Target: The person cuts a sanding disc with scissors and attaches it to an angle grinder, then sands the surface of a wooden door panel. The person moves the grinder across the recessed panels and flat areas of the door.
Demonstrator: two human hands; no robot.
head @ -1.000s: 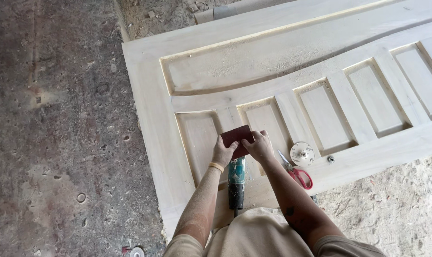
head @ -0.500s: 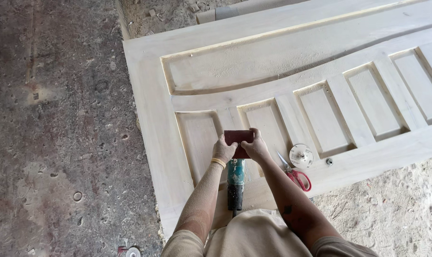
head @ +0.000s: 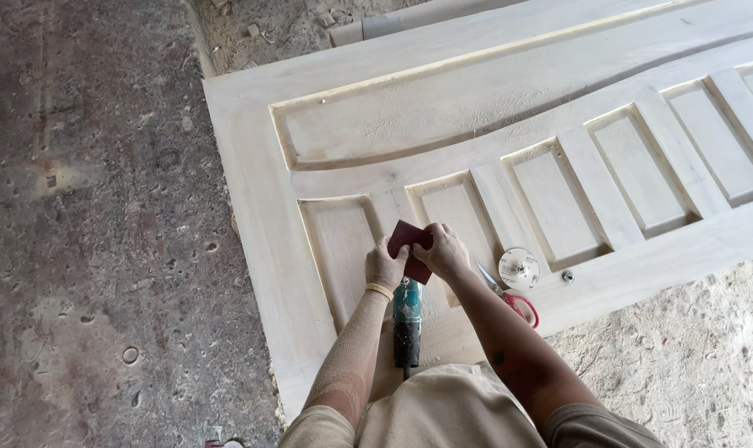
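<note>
2 hands: both on 1 dark red sheet of sandpaper (head: 410, 246), held over the door (head: 493, 108).
Left hand (head: 385, 266): fingers pinching the sheet's left edge; yellow band on wrist.
Right hand (head: 443, 251): fingers clamped on the sheet's right edge.
Sandpaper: between both hands, above the rail between the 2 leftmost small panels.
Power tool (head: 408, 319): teal and black, lying on door just below the hands.
Scissors (head: 509, 297): red handles, right of the forearm.
Disc (head: 519, 268): round, white, beside scissors.
Floor (head: 94, 249): rough concrete, left of door.
</note>
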